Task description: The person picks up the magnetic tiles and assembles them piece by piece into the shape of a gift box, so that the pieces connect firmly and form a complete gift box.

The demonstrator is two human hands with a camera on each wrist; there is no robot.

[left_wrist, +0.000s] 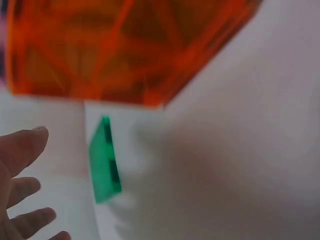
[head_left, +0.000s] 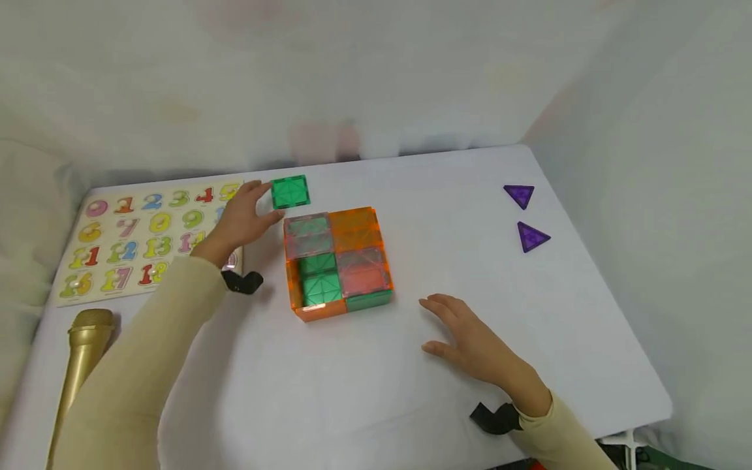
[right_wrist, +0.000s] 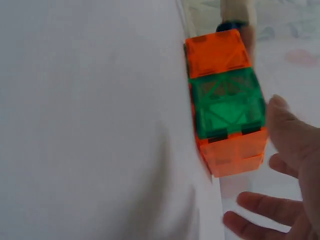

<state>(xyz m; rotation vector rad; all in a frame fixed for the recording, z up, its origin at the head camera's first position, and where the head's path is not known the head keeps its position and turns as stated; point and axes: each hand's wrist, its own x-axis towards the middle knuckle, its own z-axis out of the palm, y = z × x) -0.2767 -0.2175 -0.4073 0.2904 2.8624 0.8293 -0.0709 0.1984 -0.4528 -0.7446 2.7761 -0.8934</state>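
A low box of translucent magnetic tiles (head_left: 356,230) stands mid-table, with orange and green walls. Orange and pinkish tiles cover three quarters of its top; through the uncovered front left quarter, green shows inside. Beyond its far left corner lies a loose green square tile (head_left: 290,192). My left hand (head_left: 243,215) reaches over the number board, thumb and fingers spread beside that tile. In the left wrist view a gap shows between the fingers and the green tile (left_wrist: 104,162). To the right of the box, my right hand (head_left: 470,336) hovers with loosely spread fingers, holding nothing.
A number puzzle board (head_left: 141,230) lies at the far left, partly under my left arm. Nearer, a gold microphone (head_left: 85,352) lies beside the left sleeve. Two purple triangle tiles, one farther (head_left: 519,194) and one nearer (head_left: 531,237), lie toward the right edge.
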